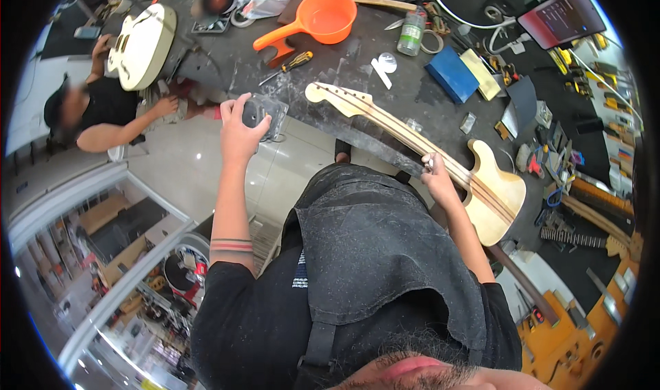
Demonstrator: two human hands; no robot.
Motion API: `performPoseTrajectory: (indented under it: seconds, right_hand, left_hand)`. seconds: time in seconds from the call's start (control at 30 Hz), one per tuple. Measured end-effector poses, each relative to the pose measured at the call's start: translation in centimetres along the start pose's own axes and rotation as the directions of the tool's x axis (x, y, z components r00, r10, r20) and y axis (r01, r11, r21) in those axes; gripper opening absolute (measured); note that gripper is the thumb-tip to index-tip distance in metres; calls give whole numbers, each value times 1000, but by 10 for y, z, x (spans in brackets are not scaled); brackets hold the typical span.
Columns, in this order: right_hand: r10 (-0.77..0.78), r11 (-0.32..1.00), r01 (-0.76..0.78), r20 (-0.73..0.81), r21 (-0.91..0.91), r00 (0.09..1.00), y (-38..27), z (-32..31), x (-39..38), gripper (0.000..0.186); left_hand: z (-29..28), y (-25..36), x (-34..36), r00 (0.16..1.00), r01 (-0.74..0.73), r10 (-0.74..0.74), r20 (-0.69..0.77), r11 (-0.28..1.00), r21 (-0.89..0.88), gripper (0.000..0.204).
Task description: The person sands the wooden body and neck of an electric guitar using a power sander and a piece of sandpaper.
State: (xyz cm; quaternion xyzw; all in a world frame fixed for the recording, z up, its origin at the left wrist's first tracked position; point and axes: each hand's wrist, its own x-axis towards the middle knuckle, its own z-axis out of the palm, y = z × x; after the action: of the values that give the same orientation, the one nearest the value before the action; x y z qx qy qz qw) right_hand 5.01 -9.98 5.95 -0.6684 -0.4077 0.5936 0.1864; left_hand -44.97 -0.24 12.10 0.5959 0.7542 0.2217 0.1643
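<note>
We see a pale wooden guitar (462,172) already cut to its outline: body (498,187), neck (405,134) and headstock (337,97) appear to form one long piece, with dark stripes running along it. On the face turned up to us the wood looks bare, and we find no strings and no fitted hardware. We judge that the shaping is well advanced, while finishing and fitting out seem left. How smooth the surface is, we cannot tell.

The guitar lies to the right of our left hand (240,125) and right at our right hand (438,178): the neck passes along the far side of the right hand's fingers, the body spreads to that hand's right, and the headstock points back toward the left hand, apart from it. Our two hands are well apart. The left is clasped on a dark squarish object (275,115), clear of the guitar. The right has its fingers curled at the neck's near edge, near the body; a small pale thing (427,161) shows there, and we cannot tell whether they grip it, the neck or both. Beyond the left hand lies a screwdriver (297,61); beyond the right, a blue block (452,75).
</note>
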Motion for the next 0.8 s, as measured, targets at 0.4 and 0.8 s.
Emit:
performPoseTrajectory:
  seconds: [0.4,0.8]
  right_hand:
    - [157,978,-127,-180,165,971,9,22,-23,30]
    - [223,973,-209,-179,95,958,31,39,-36,21]
  left_hand:
    - [25,-13,54,970,-193,188,153,981,13,71]
    - [36,-8,74,938,-250,249,241,968,-28,71]
